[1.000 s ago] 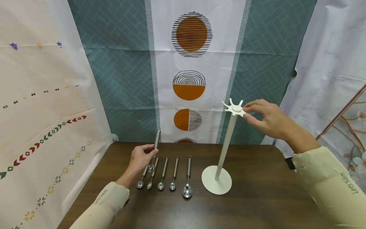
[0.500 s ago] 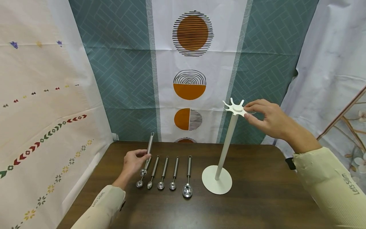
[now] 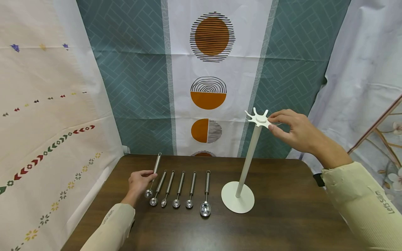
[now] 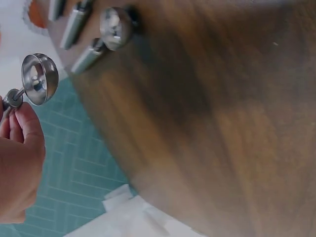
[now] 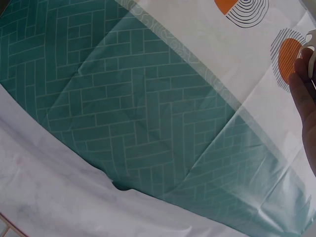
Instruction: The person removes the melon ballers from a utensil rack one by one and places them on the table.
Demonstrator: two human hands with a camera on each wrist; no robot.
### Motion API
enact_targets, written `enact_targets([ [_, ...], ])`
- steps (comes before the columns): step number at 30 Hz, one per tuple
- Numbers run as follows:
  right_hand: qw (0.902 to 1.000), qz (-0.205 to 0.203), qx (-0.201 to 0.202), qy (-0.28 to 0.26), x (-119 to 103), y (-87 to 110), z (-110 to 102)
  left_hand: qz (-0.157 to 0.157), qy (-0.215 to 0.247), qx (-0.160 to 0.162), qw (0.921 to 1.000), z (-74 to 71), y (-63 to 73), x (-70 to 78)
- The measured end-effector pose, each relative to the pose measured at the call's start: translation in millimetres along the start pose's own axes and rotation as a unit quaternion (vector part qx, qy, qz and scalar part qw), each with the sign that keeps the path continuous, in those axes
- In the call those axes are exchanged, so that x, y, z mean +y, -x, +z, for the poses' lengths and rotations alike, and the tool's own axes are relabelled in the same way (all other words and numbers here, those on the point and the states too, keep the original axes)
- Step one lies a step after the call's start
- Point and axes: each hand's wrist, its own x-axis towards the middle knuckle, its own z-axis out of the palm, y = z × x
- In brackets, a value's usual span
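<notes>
My left hand (image 3: 138,182) pinches the tubular handle of a steel melon baller (image 3: 149,193), tilted at the left end of a row of similar tools. In the left wrist view its round bowl (image 4: 40,80) shows large above the fingers. Beside it on the table lie several metal scoops, among them a small round scoop (image 3: 153,202) closest to the hand and a larger oval scoop (image 3: 205,209) at the right end. My right hand (image 3: 293,131) pinches one arm of the hooked top (image 3: 260,119) of a white utensil stand (image 3: 248,162), which stands upright.
The dark wooden table (image 3: 282,209) carries the stand's round base (image 3: 230,202). Behind its back edge hangs a green and white cloth (image 3: 138,87). Pale patterned cloth (image 3: 56,139) hangs at the left, and a white cloth (image 3: 355,69) at the right.
My left hand has moved left and lower with the melon baller, from above the row to its left end. The right hand keeps its hold on the stand's top.
</notes>
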Motion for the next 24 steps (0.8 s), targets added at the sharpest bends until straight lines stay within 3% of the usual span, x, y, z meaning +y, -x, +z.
enact_targets([
  [15,0.9998,-0.012,0.018,0.002,2.5,1.2,3.1,-0.009,-0.057,0.003,0.9983,8.5,-7.7,-40.9],
  [24,0.9996,-0.016,0.023,-0.001,2.9,0.7,4.1,-0.016,-0.07,0.012,0.9974,15.7,-10.1,-50.4],
])
